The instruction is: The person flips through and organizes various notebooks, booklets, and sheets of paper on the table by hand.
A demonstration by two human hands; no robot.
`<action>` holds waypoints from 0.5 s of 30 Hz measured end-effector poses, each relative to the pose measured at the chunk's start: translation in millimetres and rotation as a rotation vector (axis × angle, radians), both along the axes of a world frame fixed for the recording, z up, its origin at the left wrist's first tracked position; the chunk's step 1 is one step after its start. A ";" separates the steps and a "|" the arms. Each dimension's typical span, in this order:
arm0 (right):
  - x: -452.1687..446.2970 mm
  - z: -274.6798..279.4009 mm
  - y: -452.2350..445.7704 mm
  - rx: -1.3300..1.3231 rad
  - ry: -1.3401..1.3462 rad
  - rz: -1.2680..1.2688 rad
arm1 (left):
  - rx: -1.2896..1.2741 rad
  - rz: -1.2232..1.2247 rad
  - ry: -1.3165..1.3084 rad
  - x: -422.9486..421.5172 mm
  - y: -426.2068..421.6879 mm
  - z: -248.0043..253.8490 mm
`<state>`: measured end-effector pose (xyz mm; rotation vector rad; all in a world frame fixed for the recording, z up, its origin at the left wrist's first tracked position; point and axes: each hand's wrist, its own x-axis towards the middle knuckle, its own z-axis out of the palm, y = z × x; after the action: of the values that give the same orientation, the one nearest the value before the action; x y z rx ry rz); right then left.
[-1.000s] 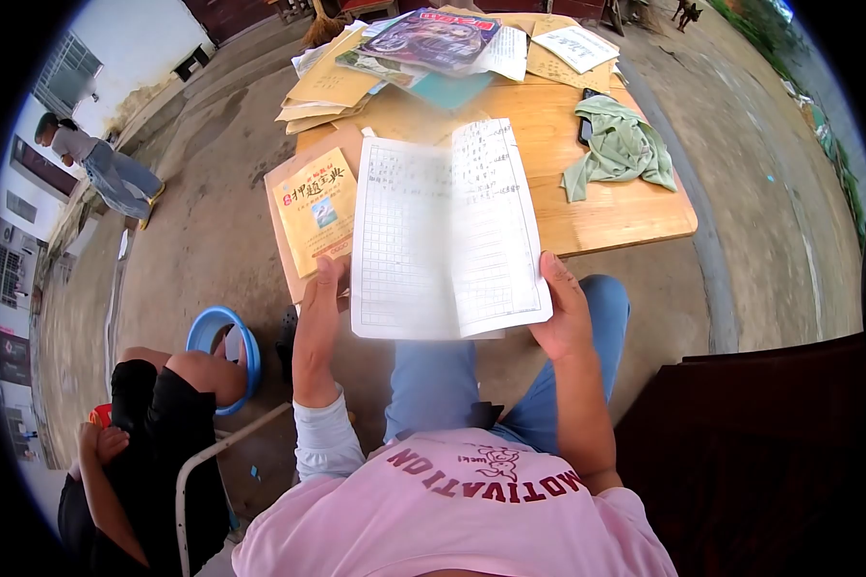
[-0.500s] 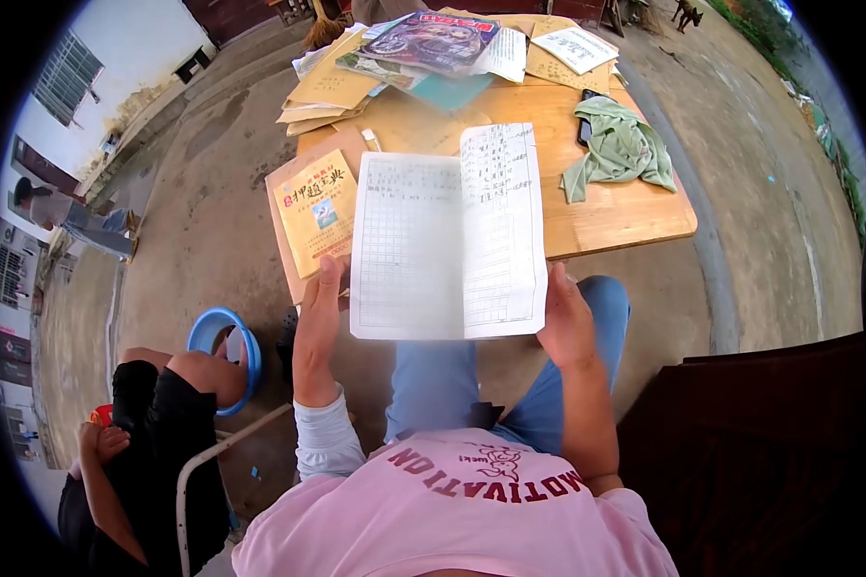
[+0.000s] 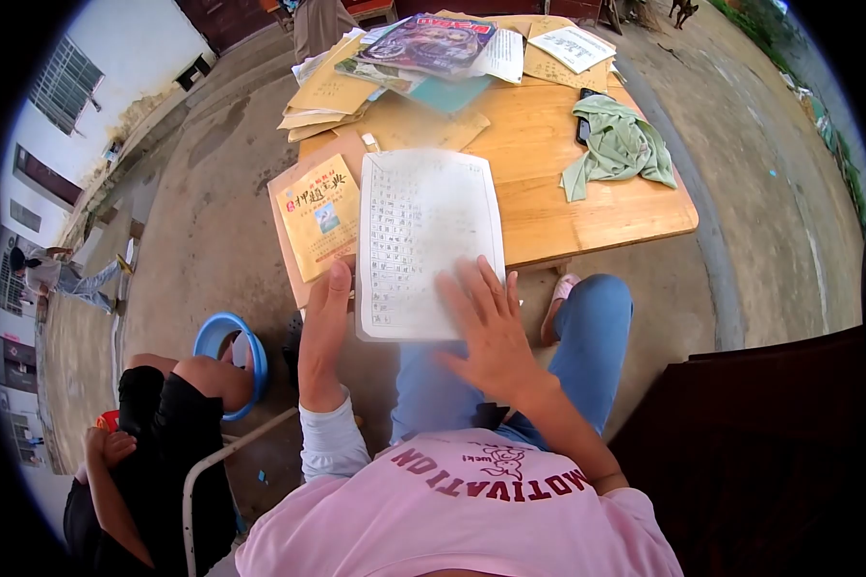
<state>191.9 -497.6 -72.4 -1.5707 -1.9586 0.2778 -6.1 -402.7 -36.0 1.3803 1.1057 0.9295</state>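
A thin exercise notebook [image 3: 443, 231] shows one page, with rows of handwriting in its left part. My left hand [image 3: 327, 327] grips the notebook by its lower left edge, thumb upright and the other fingers hidden behind. Across the lower right of the page is my right hand [image 3: 496, 337], open with fingers spread and partly smeared by motion; whether it touches the paper I cannot tell. A yellow booklet [image 3: 310, 207] lies on a brown folder just left of the notebook. Near its top stands a small white eraser-like piece [image 3: 369, 141].
The wooden table [image 3: 635, 226] bears a magazine [image 3: 431, 43], brown envelopes [image 3: 332, 91], a green cloth [image 3: 621, 144] and a dark phone [image 3: 584, 115]. A seated person [image 3: 154, 442] is at my left by a blue basin [image 3: 250, 361]. Another person [image 3: 67, 274] is farther off.
The notebook went from lying open at two pages to showing a single page. My right hand left its right edge and moved left over the page, fingers spread.
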 end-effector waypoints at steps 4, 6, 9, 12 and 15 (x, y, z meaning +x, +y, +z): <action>-5.2 -6.9 2.7 0.011 0.011 -0.042 | 0.086 -0.034 -0.078 10.3 -4.3 5.7; -5.5 -2.7 2.6 0.023 -0.021 -0.055 | 0.138 -0.054 -0.086 13.6 -7.0 8.7; -1.8 -10.7 6.1 0.174 0.051 -0.082 | 0.209 -0.144 -0.283 34.6 -18.9 21.8; 12.6 -10.8 -3.5 0.159 0.568 -0.212 | 0.237 -0.328 -0.401 53.4 -30.8 38.3; 25.5 -8.0 -0.5 0.168 1.514 -0.541 | 0.318 -0.463 -0.205 60.8 -24.6 27.5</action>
<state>217.5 -498.1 -80.4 -1.0686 -0.3674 0.7450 54.7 -427.3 -8.4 1.6641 0.4617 0.8993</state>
